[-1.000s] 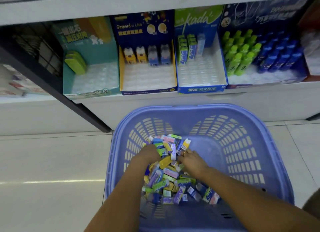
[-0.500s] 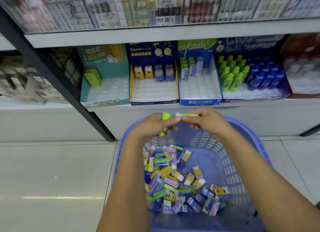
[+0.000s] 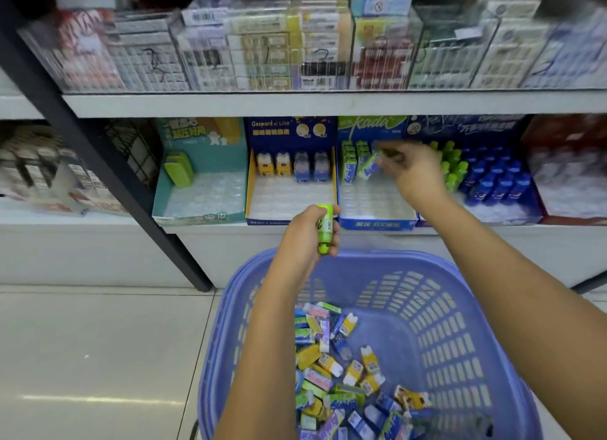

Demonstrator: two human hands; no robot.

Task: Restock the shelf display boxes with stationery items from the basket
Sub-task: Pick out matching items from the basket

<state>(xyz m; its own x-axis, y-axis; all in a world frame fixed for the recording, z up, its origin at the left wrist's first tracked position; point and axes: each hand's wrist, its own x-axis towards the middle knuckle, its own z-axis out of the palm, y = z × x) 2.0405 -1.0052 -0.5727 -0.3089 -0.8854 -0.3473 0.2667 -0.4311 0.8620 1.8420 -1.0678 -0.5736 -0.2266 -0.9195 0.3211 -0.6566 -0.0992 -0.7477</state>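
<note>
Centre frame: left hand (image 3: 305, 241) grips green bottle-shaped item (image 3: 325, 227) above purple basket (image 3: 410, 259). Upper right: right hand (image 3: 412, 173) pinches small packet (image 3: 370, 166) over blue display box (image 3: 377, 224).

I see bare tray room across the fronts of the teal box (image 3: 197, 215), the yellow-sided box (image 3: 249, 190) and the blue box (image 3: 377, 224); stock stands only along their back walls. The upper shelf (image 3: 328, 104) caps the opening, and a black post (image 3: 98, 163) crosses its left end. The right hand (image 3: 412, 172), pinching a packet (image 3: 370, 167), fills the back of the blue box. The left hand (image 3: 307, 239), gripping a green tube (image 3: 325, 226), hangs before the yellow-sided box's front edge. The basket (image 3: 377, 257) floor is bare toward its right wall.
</note>
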